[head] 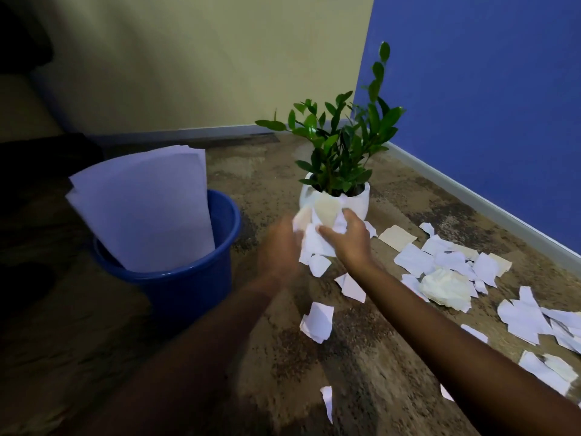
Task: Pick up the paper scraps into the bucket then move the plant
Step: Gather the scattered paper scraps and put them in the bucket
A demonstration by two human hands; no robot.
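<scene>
A bunch of white and cream paper scraps (317, 228) is held above the floor between both hands. My right hand (349, 237) grips it from the right with curled fingers. My left hand (279, 247) is blurred and lies against the bunch's left side. The blue bucket (191, 278) stands to the left with large white sheets (141, 202) sticking out of it. Just behind the hands is the green plant (342, 146) in its white pot (358, 202). Several loose scraps (317, 322) lie on the floor below and to the right.
A crumpled paper ball (446, 287) lies among the scraps (528, 316) on the right. A blue wall (487, 105) with a white baseboard runs along the right, a cream wall (188, 64) behind. Dark furniture (31, 158) stands at the left.
</scene>
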